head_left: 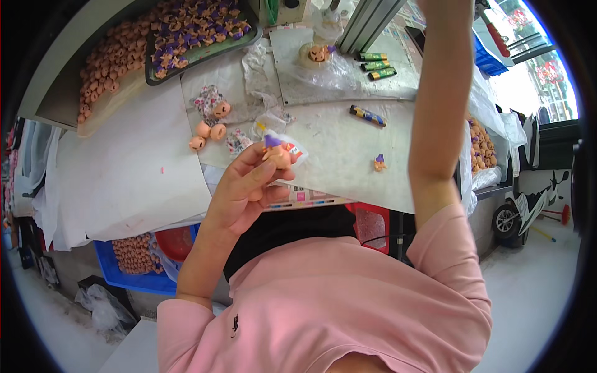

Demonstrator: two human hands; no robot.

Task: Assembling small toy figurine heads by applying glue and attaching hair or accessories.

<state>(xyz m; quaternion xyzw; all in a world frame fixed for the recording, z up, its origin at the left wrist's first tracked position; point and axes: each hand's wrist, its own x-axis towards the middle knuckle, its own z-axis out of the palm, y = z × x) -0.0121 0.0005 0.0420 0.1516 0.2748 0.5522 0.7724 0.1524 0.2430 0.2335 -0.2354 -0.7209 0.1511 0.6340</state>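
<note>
My left hand (239,189) is closed around a small peach doll figure (280,158) with a purple part on top, held by thumb and fingers above the worktable. My right forearm (443,93) reaches up past the top edge of the picture, so the right hand is out of sight. Lying apart on the table to the right is another tiny purple-and-peach doll body (379,163). Beyond my left hand are several round peach doll heads (204,130), one larger head (221,110) with flowered cloth, and a second piece of flowered cloth (237,142).
A dark tray (252,38) holds many purple-and-peach doll bodies beside a heap of doll heads (115,62). A metal post (373,22), green-and-black cylinders (375,65) and a blue-and-yellow tube (368,116) stand or lie farther back. Below the table's left edge sits a blue crate (109,264).
</note>
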